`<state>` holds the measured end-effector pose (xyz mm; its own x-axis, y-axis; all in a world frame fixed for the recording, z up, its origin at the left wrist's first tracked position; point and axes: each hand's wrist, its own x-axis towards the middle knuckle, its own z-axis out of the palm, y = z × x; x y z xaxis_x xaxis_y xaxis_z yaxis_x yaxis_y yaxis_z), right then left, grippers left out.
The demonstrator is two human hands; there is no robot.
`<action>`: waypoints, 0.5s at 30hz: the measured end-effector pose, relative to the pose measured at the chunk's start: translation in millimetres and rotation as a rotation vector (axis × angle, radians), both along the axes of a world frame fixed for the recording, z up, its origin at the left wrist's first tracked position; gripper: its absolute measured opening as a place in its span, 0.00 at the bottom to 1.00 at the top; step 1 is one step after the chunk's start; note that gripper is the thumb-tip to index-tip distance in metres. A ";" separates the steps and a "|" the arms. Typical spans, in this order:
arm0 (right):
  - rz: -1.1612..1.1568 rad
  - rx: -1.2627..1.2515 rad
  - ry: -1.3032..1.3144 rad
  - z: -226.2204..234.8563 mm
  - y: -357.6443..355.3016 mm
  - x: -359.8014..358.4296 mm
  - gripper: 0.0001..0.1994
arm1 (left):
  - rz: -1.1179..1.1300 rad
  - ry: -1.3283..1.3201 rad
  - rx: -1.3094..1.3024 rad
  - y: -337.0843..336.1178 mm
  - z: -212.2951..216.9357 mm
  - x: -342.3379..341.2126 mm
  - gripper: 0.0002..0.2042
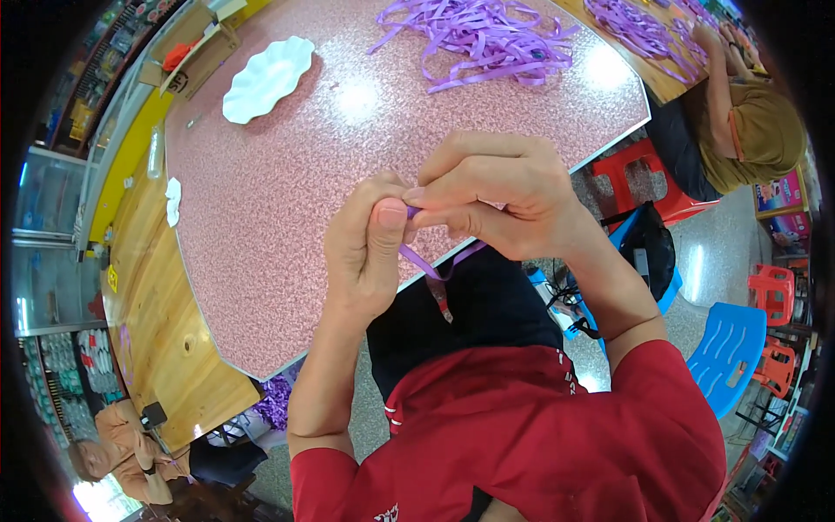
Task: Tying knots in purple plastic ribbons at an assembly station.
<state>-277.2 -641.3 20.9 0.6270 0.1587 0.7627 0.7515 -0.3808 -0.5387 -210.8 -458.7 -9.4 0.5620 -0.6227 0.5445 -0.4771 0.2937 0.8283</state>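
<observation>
Both my hands meet over the near edge of the pink speckled table (261,261). My left hand (365,239) is closed, its thumb pressed against the fingers on a purple ribbon (424,264). From the right, my right hand (500,191) pinches the same ribbon between thumb and fingertips. A loop of it hangs below the fingers toward my lap, and the part between the fingertips is mostly hidden. Farther off on the table lies a loose heap of purple ribbons (487,43).
A white scalloped dish (268,80) and a cardboard box (204,56) sit at the far left. One person (731,130) sits at the far right, another (130,452) at lower left. Red stools (639,178) and a blue chair (726,357) stand to the right.
</observation>
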 end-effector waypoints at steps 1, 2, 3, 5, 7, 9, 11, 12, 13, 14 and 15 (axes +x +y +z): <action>0.020 0.020 0.009 -1.5 -1.2 -0.4 0.07 | 0.000 0.004 0.002 -0.6 1.6 -2.1 0.12; 0.040 0.041 0.017 -2.9 -1.8 -1.5 0.07 | 0.006 0.055 0.029 -1.8 5.3 -4.6 0.13; 0.040 0.042 0.020 -3.7 0.2 -2.4 0.07 | 0.012 0.105 0.055 -2.6 7.4 -7.0 0.13; -0.122 0.070 0.013 -4.1 7.2 2.9 0.07 | 0.093 0.115 0.120 -3.8 8.6 -4.7 0.14; -0.147 0.106 0.078 -16.2 15.2 3.6 0.07 | 0.181 0.121 0.179 -7.9 8.5 -2.3 0.15; -0.132 0.163 0.204 -21.6 10.3 9.6 0.09 | 0.131 0.373 0.067 -15.3 4.7 0.3 0.16; -0.059 0.281 0.330 -19.4 7.6 7.1 0.09 | 0.064 0.473 0.045 -16.2 9.1 2.0 0.16; 0.013 0.397 0.449 -17.1 6.9 4.8 0.09 | -0.005 0.567 0.019 -15.1 10.5 2.4 0.16; 0.024 0.375 0.468 -13.1 5.0 4.6 0.08 | -0.001 0.563 0.017 -12.3 11.4 4.2 0.16; 0.029 0.371 0.465 -12.0 5.1 5.4 0.08 | -0.025 0.593 0.067 -8.4 12.2 5.6 0.16; 0.044 0.389 0.531 -11.2 5.7 6.4 0.08 | -0.048 0.622 0.117 -3.4 13.9 7.1 0.15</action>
<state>-270.8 -635.6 9.7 0.9331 -0.0319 0.3581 0.3559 -0.0587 -0.9327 -203.7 -462.1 4.5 0.7212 -0.6908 0.0520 0.1157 0.1941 0.9741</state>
